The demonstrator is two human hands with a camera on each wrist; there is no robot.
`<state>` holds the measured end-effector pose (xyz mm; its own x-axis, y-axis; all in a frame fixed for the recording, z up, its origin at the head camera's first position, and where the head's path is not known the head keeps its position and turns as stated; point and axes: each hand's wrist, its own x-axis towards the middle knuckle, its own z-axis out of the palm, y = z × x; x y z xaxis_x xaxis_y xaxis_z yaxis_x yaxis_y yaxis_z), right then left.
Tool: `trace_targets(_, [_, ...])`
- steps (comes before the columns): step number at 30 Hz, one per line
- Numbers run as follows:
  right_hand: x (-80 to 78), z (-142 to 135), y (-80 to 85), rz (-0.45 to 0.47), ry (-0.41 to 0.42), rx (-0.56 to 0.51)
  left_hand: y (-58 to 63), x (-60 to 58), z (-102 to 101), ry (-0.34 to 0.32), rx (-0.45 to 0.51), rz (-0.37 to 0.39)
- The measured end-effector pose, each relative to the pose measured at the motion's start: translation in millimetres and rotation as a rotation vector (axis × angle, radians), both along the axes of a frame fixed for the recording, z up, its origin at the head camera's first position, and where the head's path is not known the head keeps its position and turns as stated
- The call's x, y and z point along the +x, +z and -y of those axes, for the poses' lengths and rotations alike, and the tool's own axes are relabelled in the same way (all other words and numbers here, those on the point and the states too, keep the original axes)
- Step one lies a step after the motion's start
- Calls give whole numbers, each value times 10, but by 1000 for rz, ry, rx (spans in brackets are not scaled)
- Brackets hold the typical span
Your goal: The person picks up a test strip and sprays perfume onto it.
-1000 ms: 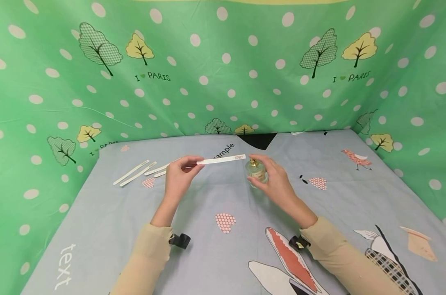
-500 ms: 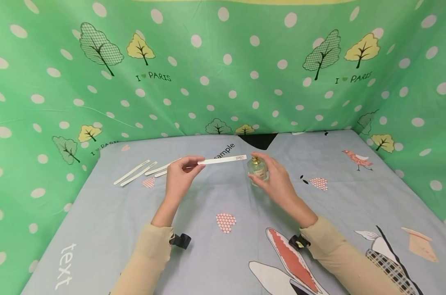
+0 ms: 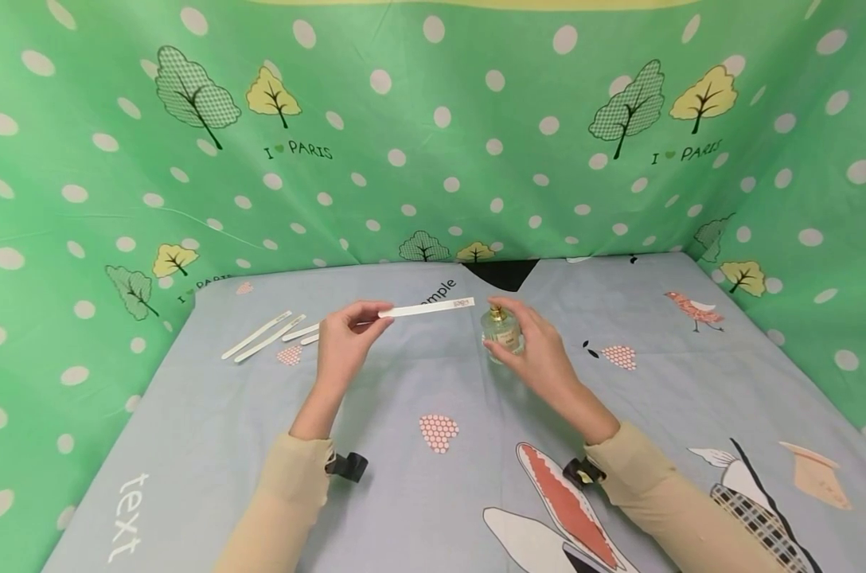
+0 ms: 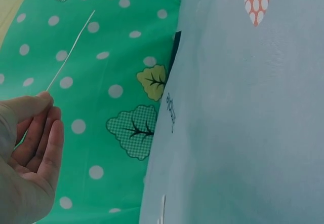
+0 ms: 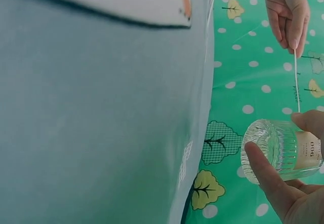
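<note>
My left hand [image 3: 347,342] pinches one end of a white perfume test strip [image 3: 429,307] between thumb and fingers. The strip stretches to the right, with dark print near its free end. My right hand [image 3: 540,346] grips a clear glass perfume bottle [image 3: 501,330] with a gold neck and a pale label. A finger lies at the bottle's top, and in the right wrist view the thumb [image 5: 260,165] presses near its base. A small gap separates the strip's printed end from the bottle top in the head view. The left wrist view shows the strip [image 4: 71,51] edge-on.
Several more white test strips [image 3: 264,338] lie on the cloth to the left, some partly behind my left hand. A grey-blue printed cloth [image 3: 404,493] covers the table. Green polka-dot fabric [image 3: 433,167] rises behind it and at both sides.
My left hand and the strip have shifted slightly left, widening the gap to the bottle. My right hand with the bottle moved slightly right, then stayed almost still.
</note>
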<state>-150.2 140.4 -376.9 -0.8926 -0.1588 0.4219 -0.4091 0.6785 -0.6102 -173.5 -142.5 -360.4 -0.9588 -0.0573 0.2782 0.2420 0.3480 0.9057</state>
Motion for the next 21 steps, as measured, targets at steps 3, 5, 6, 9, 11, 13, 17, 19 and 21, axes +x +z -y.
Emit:
trace_targets(3, [5, -2, -5, 1, 1, 2, 7, 3, 11, 6, -1, -8])
trace_targets(5, [8, -3, -10, 1, 1, 3, 10, 5, 15, 10, -5, -14])
trace_targets(6, [11, -4, -11, -1, 2, 3, 10, 3, 19, 14, -10, -18])
trace_targets(9, [16, -5, -15, -4, 4, 3, 13, -3, 34, 19, -16, -27])
trace_targets(11, [19, -6, -16, -7, 6, 2, 13, -7, 48, 20, -14, -31])
trace_targets(13, [20, -7, -19, -11, 9, 0, 19, -5, 61, 21, -7, -38])
trace_targets(17, [23, -10, -23, -19, 15, -6, 28, -7, 89, 25, 4, -48])
trace_targets(19, [27, -12, -24, -21, 19, -9, 31, -13, 104, 26, 10, -51])
trace_targets(21, [31, -13, -25, -21, 19, -10, 31, -20, 122, 29, 13, -51])
